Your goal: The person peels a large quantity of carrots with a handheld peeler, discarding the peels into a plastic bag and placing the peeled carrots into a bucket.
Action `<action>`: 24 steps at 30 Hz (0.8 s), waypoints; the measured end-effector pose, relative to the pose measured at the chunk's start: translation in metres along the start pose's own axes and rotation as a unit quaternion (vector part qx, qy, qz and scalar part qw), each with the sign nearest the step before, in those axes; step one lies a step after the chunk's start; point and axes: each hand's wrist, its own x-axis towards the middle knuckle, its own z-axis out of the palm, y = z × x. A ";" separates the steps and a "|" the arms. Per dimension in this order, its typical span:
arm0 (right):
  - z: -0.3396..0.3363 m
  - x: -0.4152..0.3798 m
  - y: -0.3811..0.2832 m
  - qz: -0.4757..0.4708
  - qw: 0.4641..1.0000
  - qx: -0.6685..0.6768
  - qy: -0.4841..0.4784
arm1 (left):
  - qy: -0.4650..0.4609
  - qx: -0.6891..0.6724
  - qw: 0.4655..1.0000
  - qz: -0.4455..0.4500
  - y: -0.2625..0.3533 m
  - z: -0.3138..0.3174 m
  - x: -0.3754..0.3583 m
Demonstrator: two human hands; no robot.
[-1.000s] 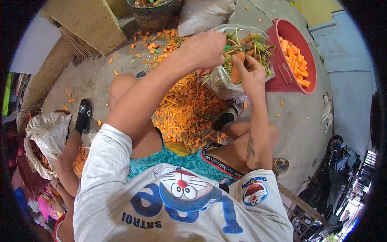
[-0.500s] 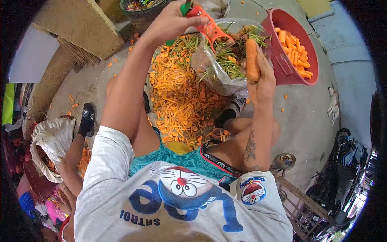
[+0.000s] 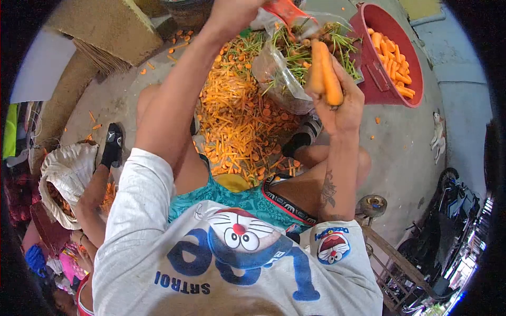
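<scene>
My right hand (image 3: 342, 100) grips a carrot (image 3: 331, 81), held upright over the near side of a clear plastic bag (image 3: 274, 58) of carrot tops. A second, blurred orange length overlaps the carrot's left side. At the top edge, partly cut off, my left hand (image 3: 234, 16) is closed around a red-orange plastic peeler (image 3: 287, 11). Its blurred lower end hangs just above the carrot. Below both hands, a heap of carrot peelings and cut slices (image 3: 232, 116) covers the floor between my legs.
A red tub (image 3: 366, 58) of peeled carrots leans at the right of the bag. A white sack (image 3: 71, 171) and another person's leg (image 3: 95, 205) are at the left. On the right stand a metal-framed cart (image 3: 395, 258) and a motorcycle (image 3: 448, 231).
My left hand has risen toward the top edge with the peeler. The carrot in my right hand now shows a brighter surface, and a second orange length appears beside it.
</scene>
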 end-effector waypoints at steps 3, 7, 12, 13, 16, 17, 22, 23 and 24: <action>-0.005 0.004 0.000 -0.032 0.997 -0.034 0.060 | -0.015 -0.120 0.992 0.021 -0.013 0.007 0.006; 0.031 0.001 0.005 -0.072 0.977 -0.094 0.179 | -0.076 -0.017 0.993 0.090 0.016 0.035 -0.024; 0.009 0.000 0.002 -0.014 0.999 0.003 0.038 | 0.088 -0.014 0.996 -0.005 0.001 0.007 -0.009; 0.003 0.003 0.003 -0.026 0.997 -0.012 0.070 | 0.087 0.006 0.996 0.015 -0.003 0.017 -0.017; 0.023 0.004 0.004 -0.051 0.986 -0.062 0.149 | 0.341 0.118 0.924 0.126 0.031 0.090 -0.033; 0.030 0.004 0.005 -0.060 0.975 -0.095 0.192 | 0.122 0.062 0.982 0.130 0.028 0.060 -0.034; 0.020 -0.003 0.003 -0.024 0.996 -0.062 0.052 | 0.077 0.016 0.993 0.090 0.000 -0.003 -0.001; 0.015 0.000 0.004 -0.026 0.995 -0.057 0.074 | 0.090 0.010 0.993 0.079 -0.009 0.006 -0.008; 0.012 0.002 0.003 -0.028 0.993 -0.052 0.097 | 0.101 0.003 0.993 0.067 -0.012 0.021 -0.021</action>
